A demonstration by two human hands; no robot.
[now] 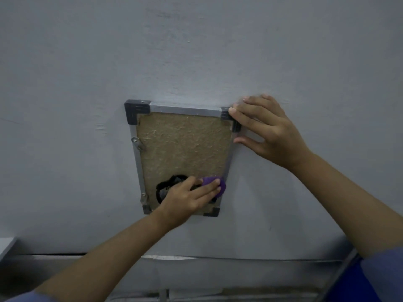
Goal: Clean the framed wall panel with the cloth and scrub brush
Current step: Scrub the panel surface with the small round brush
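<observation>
Scrubbing the lower stretch of the small rectangular wall panel [185, 149], brown fibrous board in a silver metal frame with dark plastic corner caps, mounted flat on the grey painted wall [87, 62]. Left hand [187, 197] near the panel's bottom right, grip curled over the purple plastic scrub brush [214, 185], fingertips across its top; bristles hidden, so contact with the board only likely. Under and left of that hand, a dark crumpled cloth [168, 184] lying against the board, apparently pinned by the palm, though hard to tell. Right hand [266, 131] at the top right corner cap, grip wide, fingers straight and spread, pressing frame and wall to steady.

For a good pass, by judgement:
- Short overlapping strokes, light pressure; fibrous face likely to shed if ground hard.
- Brush kept flat, off the two small metal clips [137, 144] on the left rail.
- Work into the bottom corners along the frame edge, where dust tends to collect.
- Steadying pressure kept on the corner, against rocking on the mounts.
- Cloth follow-up over loosened dust.
</observation>
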